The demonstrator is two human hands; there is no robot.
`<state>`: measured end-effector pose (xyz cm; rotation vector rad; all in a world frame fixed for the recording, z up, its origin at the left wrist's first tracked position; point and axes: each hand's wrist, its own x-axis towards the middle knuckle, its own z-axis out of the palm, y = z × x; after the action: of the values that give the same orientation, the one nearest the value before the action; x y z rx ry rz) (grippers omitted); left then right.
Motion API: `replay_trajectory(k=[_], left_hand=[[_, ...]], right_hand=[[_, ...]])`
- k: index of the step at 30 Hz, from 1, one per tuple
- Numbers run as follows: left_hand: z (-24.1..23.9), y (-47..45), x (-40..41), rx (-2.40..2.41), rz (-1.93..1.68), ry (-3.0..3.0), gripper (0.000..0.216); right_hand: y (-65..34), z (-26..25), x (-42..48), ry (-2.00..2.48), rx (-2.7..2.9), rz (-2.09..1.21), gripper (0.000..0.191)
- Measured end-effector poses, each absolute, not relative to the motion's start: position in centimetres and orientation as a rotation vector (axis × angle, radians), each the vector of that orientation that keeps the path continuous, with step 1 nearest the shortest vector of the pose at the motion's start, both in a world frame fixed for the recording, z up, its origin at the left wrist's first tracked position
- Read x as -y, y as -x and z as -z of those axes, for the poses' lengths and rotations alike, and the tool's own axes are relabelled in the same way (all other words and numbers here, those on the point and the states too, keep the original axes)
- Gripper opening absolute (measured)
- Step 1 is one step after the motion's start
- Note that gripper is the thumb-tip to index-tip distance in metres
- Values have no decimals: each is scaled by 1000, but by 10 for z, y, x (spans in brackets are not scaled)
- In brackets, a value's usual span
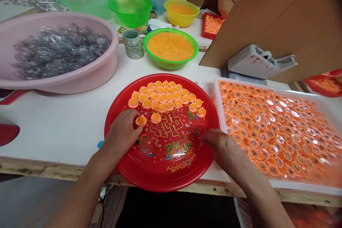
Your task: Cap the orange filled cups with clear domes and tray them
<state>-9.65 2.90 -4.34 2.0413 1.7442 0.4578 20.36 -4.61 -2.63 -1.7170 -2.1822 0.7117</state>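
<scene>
Left forearm and right forearm come up from the bottom of the view, closest of all. What are the hands on?

Both rest on a red plastic tray with a gold character printed at its centre. The left hand sits towards its left side, the right hand further across, by its right rim.

Which hand is nearer the loose piece?

The left, clearly. A small orange cap with a yellow centre lies just right of the left fingertips, touching them or very nearly, and a little below the rows. It's round, so it has no long axis to speak of.

And the fingers?

The left ones are together and curled down, though I can't tell if they grip the cap. The right fingers lie together and fairly flat on the tray, well apart from the cap, with nothing showing between them.

What's around the tray?

Rows of caps fill its upper part in an arc. To the right, a white tray holds a dense layer of orange caps. Beyond sits a green bowl of orange granules, and to the left a pink basin heaped with clear plastic pieces.
</scene>
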Motion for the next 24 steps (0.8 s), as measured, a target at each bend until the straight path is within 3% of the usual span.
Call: replay_trajectory(k=[6,13,21,24], left_hand=[[26,77,9,-1547,-689,-1531,18],[36,39,28,-1316,-812,-1474,16],[43,31,33,-1269,-755,-1455,15],[42,31,34,-1293,-718,-1391,16]], right_hand=[[-164,36,66,1666,2286,-885,33],[-149,48,78,1643,2088,-1017,41],[-159,55,69,1613,1556,-1228,11],[-156,64,67,1629,1450,-1278,12]])
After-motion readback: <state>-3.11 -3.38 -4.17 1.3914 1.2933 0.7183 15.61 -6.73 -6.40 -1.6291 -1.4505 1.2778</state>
